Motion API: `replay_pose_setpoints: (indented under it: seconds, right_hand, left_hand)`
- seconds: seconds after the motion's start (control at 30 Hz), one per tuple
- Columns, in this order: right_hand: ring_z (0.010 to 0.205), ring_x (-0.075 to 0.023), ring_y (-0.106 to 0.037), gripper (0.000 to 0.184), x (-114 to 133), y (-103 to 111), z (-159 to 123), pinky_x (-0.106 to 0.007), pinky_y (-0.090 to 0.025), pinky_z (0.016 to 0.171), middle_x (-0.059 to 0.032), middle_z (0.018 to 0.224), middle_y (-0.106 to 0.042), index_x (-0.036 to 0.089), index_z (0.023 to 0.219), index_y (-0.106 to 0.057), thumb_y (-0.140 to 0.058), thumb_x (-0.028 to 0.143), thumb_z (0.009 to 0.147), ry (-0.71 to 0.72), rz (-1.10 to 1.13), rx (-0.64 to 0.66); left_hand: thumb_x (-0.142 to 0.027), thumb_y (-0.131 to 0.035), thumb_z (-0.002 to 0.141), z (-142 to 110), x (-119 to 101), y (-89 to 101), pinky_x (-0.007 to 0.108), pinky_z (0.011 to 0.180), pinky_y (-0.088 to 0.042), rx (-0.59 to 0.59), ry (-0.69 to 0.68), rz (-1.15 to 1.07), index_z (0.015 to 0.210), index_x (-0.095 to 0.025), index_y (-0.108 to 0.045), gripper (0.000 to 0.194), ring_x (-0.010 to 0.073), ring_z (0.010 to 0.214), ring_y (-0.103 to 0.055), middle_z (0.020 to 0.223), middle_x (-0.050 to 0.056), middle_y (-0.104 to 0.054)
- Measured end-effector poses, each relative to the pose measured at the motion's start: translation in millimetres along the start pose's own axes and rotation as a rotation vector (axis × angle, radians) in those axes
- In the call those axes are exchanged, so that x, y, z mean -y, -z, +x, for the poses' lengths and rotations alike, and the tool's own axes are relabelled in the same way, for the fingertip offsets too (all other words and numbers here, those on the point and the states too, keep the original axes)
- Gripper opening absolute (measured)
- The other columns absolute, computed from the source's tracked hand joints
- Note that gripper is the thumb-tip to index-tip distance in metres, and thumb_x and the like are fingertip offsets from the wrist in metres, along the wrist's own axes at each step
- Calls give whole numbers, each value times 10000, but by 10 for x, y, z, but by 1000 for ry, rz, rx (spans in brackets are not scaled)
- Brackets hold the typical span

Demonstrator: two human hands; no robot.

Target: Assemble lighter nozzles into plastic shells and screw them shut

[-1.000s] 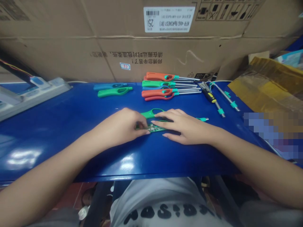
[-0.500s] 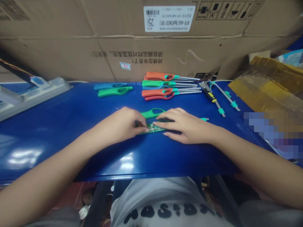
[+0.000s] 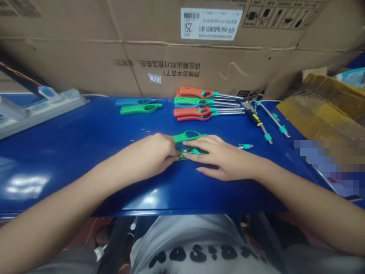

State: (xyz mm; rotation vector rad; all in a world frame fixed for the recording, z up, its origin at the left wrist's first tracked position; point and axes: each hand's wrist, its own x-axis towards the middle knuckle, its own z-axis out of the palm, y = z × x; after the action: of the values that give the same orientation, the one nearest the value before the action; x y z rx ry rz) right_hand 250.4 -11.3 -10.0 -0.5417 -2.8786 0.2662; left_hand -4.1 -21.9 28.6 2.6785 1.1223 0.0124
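A green lighter casing half lies on the blue table, with small parts and teal pieces inside it. My left hand is closed in a pinch at its left end; my fingers hide what they hold there. Across its middle lies my right hand, fingers bent over the casing and thumb on the near side, holding it down. A teal piece with a metal tip sticks out to the right of that hand. Just behind both hands rests another green casing piece, partly covered by them.
Several long-nosed lighters are stacked behind. To their right are a screwdriver and loose metal tubes. Blue and green casings lie back left, near a power strip. Cardboard stands behind; a taped box sits right.
My left hand's fingers have curled in tighter at the casing's left end. My right hand has shifted slightly, and teal pieces now show under its fingers. The view has tilted a little.
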Motion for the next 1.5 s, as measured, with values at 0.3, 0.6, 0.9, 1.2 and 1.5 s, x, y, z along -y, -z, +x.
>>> replay_pose_setpoints:
  seconds: [0.3,0.6,0.9,1.2,1.5]
  right_hand:
    - [1443,-297,-393,502,27,-3,-9,-584,-330,1142,-163,1578,-418,238,1492,-479,-529,321,999,-29,4,25]
    - [1390,-284,-443,477,13,-3,-12,-533,-373,1121,-153,1501,-506,213,1471,-509,-529,305,1004,-34,30,3]
    - [1315,-289,-507,403,-48,16,-19,-516,-429,1078,-155,1398,-589,191,1384,-602,-550,270,993,-39,56,-28]
    - [1096,-247,-616,290,-143,-27,-23,-439,-515,953,-109,1213,-684,216,1235,-709,-564,221,984,-76,58,-125]
    - [1147,-252,-615,457,-136,-21,-20,-450,-514,1002,-103,1259,-691,231,1401,-595,-635,233,946,-147,156,-162]
  left_hand:
    - [-142,-644,807,-12,89,39,271,657,-469,36,98,-155,936,-273,-805,244,182,724,-688,839,15,-769]
    - [-149,-675,809,-1,47,3,289,691,-486,-15,143,-13,891,-248,-818,193,209,765,-698,897,46,-769]
    - [-133,-560,883,-35,-155,-68,299,677,-497,-90,141,129,962,-211,-803,267,252,813,-720,871,99,-777]
    - [-146,-703,781,27,0,-64,247,642,-515,-75,182,-241,1056,-232,-789,301,185,691,-725,832,23,-791]
    - [-242,-701,845,57,136,81,253,720,-516,-154,89,-267,943,-234,-813,149,174,781,-724,915,11,-797]
